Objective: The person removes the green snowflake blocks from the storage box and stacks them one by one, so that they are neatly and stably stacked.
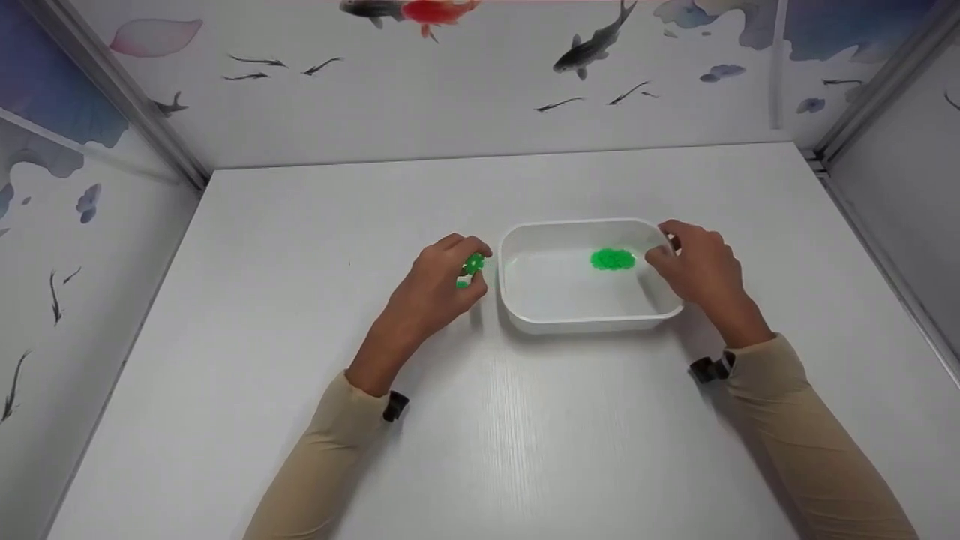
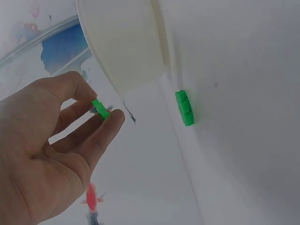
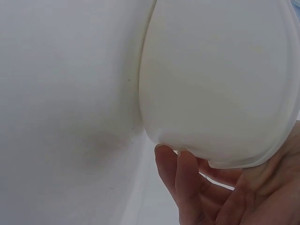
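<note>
My left hand point(image 1: 435, 281) is just left of a white plastic basin point(image 1: 592, 325), above the table. Between its thumb and fingertips it pinches a small green flower-shaped disc point(image 1: 474, 262), seen nearly edge-on point(image 2: 101, 109) in the left wrist view. Below that hand a second green piece point(image 2: 184, 108), with a bumpy side, lies on the table, mostly hidden by the fingers in the head view. My right hand point(image 1: 701, 262) grips the basin's right end, thumb inside and fingers outside the rim. Inside the basin a flat green piece point(image 1: 613, 259) with a scalloped edge lies toward the back right.
The basin stands on a white table point(image 1: 247, 315) with faint wood grain. Panels printed with fish point(image 1: 592, 49) close off the back and the sides. Each wrist carries a small black camera mount, such as the one point(image 1: 395, 406) on the left sleeve.
</note>
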Motion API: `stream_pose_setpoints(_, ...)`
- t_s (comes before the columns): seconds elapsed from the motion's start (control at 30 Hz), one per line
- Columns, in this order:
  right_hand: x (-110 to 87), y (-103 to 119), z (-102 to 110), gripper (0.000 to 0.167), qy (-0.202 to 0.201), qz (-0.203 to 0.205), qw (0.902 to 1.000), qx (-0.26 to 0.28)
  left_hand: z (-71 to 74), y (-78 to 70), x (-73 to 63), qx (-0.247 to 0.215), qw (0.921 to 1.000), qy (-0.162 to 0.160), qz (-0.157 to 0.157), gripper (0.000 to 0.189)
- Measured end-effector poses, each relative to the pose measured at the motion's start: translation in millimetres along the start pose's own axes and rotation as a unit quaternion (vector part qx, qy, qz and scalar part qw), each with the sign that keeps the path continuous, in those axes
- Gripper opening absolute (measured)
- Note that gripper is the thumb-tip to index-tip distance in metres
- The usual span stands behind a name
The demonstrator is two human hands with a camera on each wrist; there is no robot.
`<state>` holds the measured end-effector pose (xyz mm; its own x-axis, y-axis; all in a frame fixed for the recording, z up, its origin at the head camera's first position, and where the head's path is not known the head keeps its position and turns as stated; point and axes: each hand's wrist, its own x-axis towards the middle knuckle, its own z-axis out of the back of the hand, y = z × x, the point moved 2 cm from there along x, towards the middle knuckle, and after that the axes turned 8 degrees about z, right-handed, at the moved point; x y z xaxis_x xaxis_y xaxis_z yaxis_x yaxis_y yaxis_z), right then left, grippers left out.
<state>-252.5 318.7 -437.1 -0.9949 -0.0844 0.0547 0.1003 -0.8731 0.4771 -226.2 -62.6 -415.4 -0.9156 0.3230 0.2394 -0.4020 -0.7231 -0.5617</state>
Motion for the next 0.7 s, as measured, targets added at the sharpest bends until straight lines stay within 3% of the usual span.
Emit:
stream_pose_setpoints(0.27,0.4,-0.6,-0.2,0.050,0.005,-0.002,1.0000,0.001,1.5,12.9,-0.7,-0.014,0.9995,0.017,0.023,0.025)
stream_pose_setpoints(0.43,0.5,-0.1,0.1,0.052,0.008,-0.001,1.0000,0.000,3.6,17.8,-0.6,-0.028,0.9976,0.045,0.045,0.024)
stream_pose_setpoints(0.7,0.5,1.0,0.0,0.053,0.010,-0.001,0.9999,0.001,0.6,19.9,-1.4,-0.001,0.9945,0.080,0.068,0.031)
